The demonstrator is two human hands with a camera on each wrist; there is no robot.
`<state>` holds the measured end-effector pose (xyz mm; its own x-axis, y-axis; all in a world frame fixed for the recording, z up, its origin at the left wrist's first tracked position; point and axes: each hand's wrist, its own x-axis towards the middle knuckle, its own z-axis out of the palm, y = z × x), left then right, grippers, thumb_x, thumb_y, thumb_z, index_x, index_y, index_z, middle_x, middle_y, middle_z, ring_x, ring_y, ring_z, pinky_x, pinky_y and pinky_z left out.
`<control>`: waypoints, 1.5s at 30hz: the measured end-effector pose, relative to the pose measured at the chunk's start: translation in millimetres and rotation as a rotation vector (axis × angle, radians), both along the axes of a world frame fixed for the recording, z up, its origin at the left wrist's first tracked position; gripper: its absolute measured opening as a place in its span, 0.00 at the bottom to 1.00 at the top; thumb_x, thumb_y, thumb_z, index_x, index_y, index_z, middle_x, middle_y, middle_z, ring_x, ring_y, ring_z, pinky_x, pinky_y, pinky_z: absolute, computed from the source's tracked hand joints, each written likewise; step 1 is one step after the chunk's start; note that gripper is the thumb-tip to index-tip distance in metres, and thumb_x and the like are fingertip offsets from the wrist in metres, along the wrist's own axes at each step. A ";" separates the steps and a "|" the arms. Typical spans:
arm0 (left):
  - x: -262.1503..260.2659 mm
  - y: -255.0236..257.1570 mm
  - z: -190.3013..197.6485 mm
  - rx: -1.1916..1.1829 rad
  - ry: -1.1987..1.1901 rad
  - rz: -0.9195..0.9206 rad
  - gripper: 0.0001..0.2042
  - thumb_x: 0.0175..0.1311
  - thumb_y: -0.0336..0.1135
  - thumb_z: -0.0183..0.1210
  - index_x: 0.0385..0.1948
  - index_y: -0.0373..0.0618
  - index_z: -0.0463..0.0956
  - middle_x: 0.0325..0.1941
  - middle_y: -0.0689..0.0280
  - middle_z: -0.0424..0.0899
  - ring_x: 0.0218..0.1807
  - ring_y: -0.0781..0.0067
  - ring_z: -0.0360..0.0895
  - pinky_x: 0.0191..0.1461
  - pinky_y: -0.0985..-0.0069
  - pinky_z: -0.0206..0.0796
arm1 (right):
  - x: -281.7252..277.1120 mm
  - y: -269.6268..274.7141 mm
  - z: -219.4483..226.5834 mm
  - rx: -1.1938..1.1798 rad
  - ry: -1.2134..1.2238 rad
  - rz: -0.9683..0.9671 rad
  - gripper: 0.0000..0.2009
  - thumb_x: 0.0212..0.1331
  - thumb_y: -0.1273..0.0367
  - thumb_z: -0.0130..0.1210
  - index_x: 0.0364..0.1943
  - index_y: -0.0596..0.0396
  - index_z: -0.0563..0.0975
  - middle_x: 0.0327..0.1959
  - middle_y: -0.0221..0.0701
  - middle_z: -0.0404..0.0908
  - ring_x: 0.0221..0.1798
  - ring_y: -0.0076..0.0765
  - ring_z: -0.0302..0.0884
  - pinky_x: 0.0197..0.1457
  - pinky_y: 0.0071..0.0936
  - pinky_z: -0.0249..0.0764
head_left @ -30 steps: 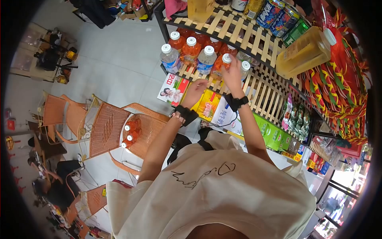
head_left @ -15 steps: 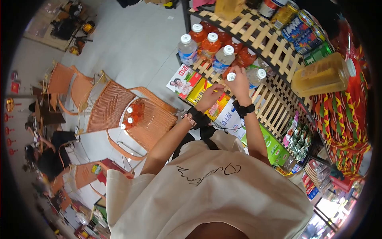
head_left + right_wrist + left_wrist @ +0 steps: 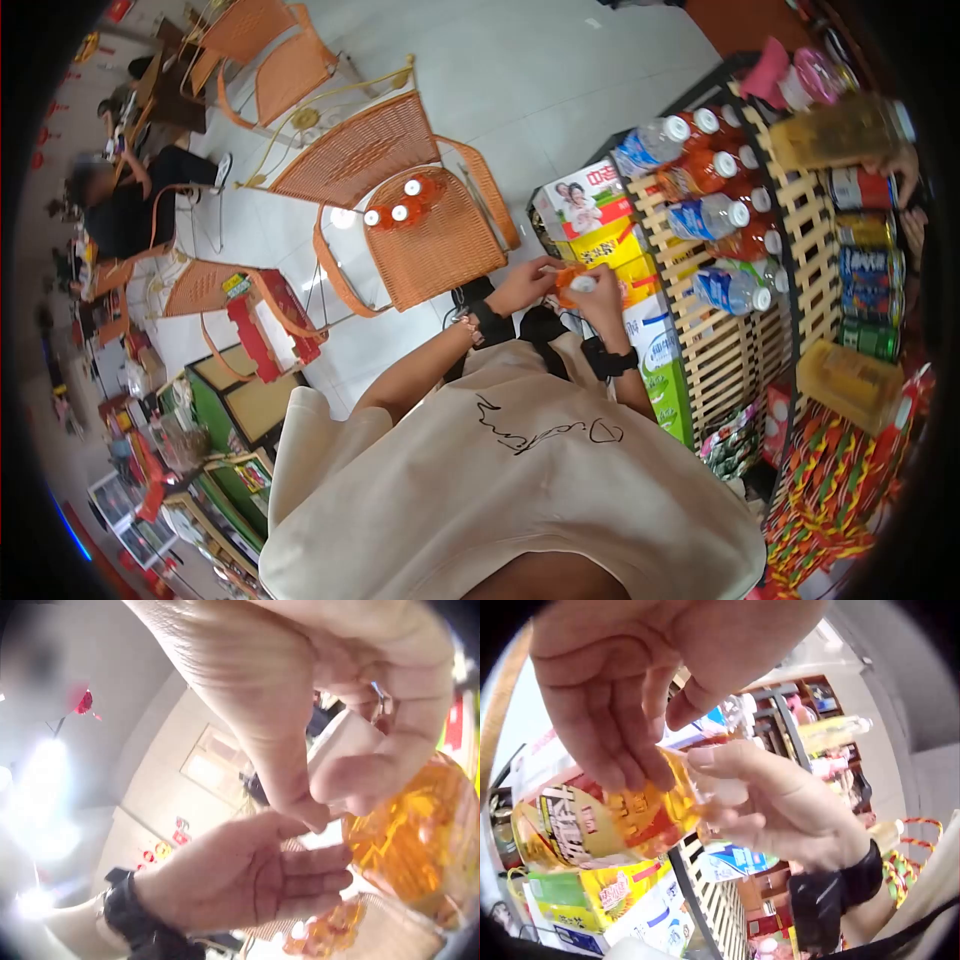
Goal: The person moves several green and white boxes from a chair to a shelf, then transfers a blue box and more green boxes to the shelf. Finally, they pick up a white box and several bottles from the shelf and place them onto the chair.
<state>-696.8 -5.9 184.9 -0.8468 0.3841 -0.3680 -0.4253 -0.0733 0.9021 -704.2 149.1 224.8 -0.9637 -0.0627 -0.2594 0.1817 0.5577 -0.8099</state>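
A bottle of orange drink [image 3: 568,281] with a white cap is held in front of the shirt, off the shelf. My right hand [image 3: 604,300] grips it at the cap and neck, and in the right wrist view the thumb and fingers close round the white cap [image 3: 346,746]. Beside the bottle, my left hand [image 3: 527,285] reaches in with nearly straight fingers. In the left wrist view those fingers lie over the bottle's red and gold label [image 3: 570,817]. Three similar orange bottles [image 3: 422,190] stand on a wicker chair [image 3: 440,255] to the left.
On the right, a slatted shelf [image 3: 705,345] carries clear and orange bottles [image 3: 705,215]. Colourful cartons [image 3: 600,240] stand along its front. Cans [image 3: 870,280] and yellow jars [image 3: 850,385] occupy the upper tier. A seated person [image 3: 115,215] is at far left.
My right hand has taken the orange bottle off the shelf and brought it left, towards my body. The left hand has come up to it. The view has turned towards the chair.
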 end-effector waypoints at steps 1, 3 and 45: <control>4.6 -17.6 -1.2 -0.014 -0.092 -0.021 0.10 0.54 0.32 0.40 0.38 0.43 0.62 0.26 0.66 0.71 0.27 0.83 0.68 0.28 0.88 0.61 | 0.8 -25.1 10.4 -0.179 -0.295 -0.084 0.19 0.23 0.68 0.59 0.22 0.61 0.64 0.24 0.39 0.65 0.29 0.36 0.66 0.30 0.26 0.63; 14.8 -47.0 -0.7 0.016 -0.235 0.030 0.13 0.54 0.36 0.38 0.41 0.45 0.61 0.28 0.64 0.72 0.26 0.80 0.69 0.28 0.86 0.62 | 14.9 -53.7 -63.5 -0.130 -0.153 0.044 0.18 0.27 0.70 0.58 0.25 0.60 0.63 0.21 0.32 0.65 0.22 0.25 0.67 0.17 0.18 0.64; 43.8 -318.2 -169.2 0.722 -0.789 1.254 0.15 0.46 0.42 0.37 0.36 0.53 0.64 0.36 0.68 0.68 0.36 0.70 0.67 0.36 0.75 0.61 | -26.8 -418.1 -206.4 0.115 -0.338 0.800 0.14 0.35 0.67 0.47 0.29 0.57 0.63 0.35 0.45 0.61 0.36 0.51 0.64 0.37 0.40 0.62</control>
<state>-653.0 -324.1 15.7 -0.4442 -0.0807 -0.8923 -0.0895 -0.9870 0.1338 -731.1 -269.0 18.4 -0.5122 -0.6431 -0.5693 -0.0788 0.6952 -0.7145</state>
